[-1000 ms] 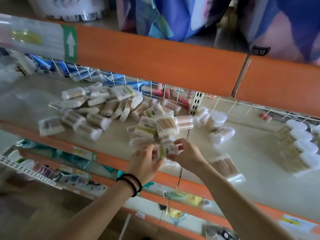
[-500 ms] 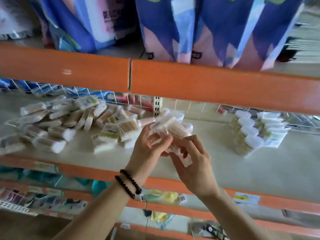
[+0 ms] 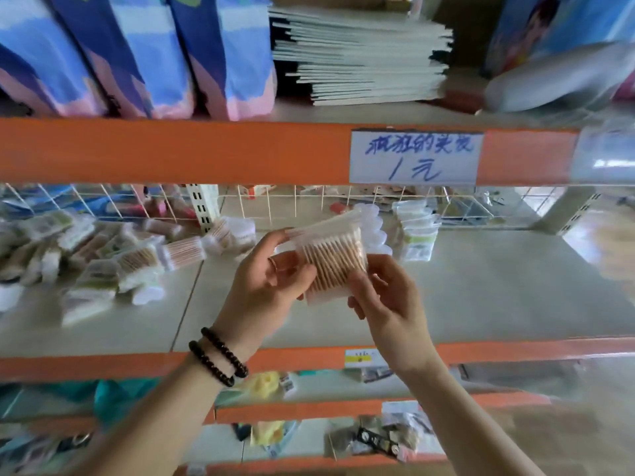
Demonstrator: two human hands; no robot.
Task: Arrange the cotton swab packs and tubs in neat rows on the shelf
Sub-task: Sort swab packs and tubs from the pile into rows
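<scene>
Both hands hold a clear pack of wooden-stick cotton swabs [image 3: 331, 261] up in front of the shelf [image 3: 481, 290]. My left hand [image 3: 271, 280] grips its left side with thumb and fingers; my right hand [image 3: 385, 297] pinches its lower right edge. A loose heap of swab packs and tubs [image 3: 103, 259] lies on the left of the shelf. Behind the held pack, a row of white-lidded tubs [image 3: 374, 231] and a row of flat packs [image 3: 415, 231] stand near the wire back.
An orange shelf lip [image 3: 171, 151] with a handwritten price label [image 3: 414, 158] runs overhead. Blue-pink bags [image 3: 137, 53] and stacked flat booklets [image 3: 360, 56] sit above. A wire grid [image 3: 292, 204] backs the shelf. Lower shelves [image 3: 309, 407] hold small goods.
My view has swung right and up. Both hands lifted the swab pack off the heap and carried it rightward, and it now faces me flat.
</scene>
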